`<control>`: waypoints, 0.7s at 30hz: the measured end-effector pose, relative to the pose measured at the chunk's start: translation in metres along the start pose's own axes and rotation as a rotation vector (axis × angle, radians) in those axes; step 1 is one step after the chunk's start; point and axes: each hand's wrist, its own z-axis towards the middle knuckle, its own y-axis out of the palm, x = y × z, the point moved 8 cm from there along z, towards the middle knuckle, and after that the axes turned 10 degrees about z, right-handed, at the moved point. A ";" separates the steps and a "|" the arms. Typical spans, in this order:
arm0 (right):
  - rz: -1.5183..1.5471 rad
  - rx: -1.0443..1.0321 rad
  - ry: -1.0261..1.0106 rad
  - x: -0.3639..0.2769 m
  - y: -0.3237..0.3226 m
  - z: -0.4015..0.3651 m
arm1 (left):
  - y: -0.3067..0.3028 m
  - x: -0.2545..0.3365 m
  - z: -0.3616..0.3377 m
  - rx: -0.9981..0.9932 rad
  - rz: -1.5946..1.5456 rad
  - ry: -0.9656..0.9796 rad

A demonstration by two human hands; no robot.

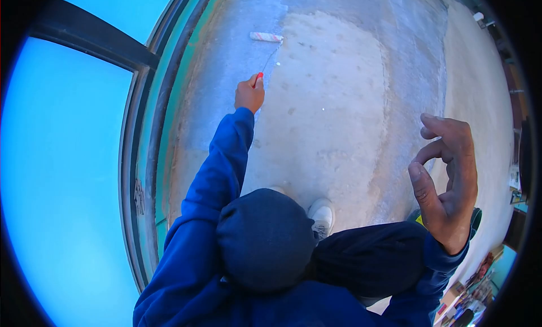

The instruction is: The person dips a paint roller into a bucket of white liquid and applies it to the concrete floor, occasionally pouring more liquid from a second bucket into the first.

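Note:
My left hand [249, 94] is stretched forward and wrapped round the red handle of a paint roller [266, 37]. The roller's pale, pink-marked sleeve lies against the bluish-grey strip of concrete floor [237, 61], beside a lighter patch [333, 73]. A thin metal rod joins sleeve and handle. On the right side, my right hand [451, 180] is raised, its fingers curved and apart with nothing between them. Partly hidden behind that hand and its sleeve is a dark green container [476, 221] with a bit of yellow on it.
A dark-framed glass panel [68, 157] and green sill run along the left. My bent knee [265, 239] and a light shoe [322, 217] are low in the middle. Assorted items [471, 296] are piled at the far lower right.

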 end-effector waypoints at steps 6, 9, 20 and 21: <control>-0.004 0.006 -0.015 0.002 -0.006 -0.004 | -0.061 -0.036 -0.137 -0.073 0.098 0.011; 0.022 -0.018 -0.039 0.004 -0.001 -0.001 | -0.101 -0.060 -0.226 -0.119 0.125 -0.243; 0.020 -0.043 -0.050 0.010 0.002 -0.003 | -0.164 -0.075 -0.324 -0.247 -0.021 -0.438; 0.027 -0.040 -0.043 0.010 0.001 -0.002 | -0.160 -0.061 -0.308 -0.267 0.007 -0.439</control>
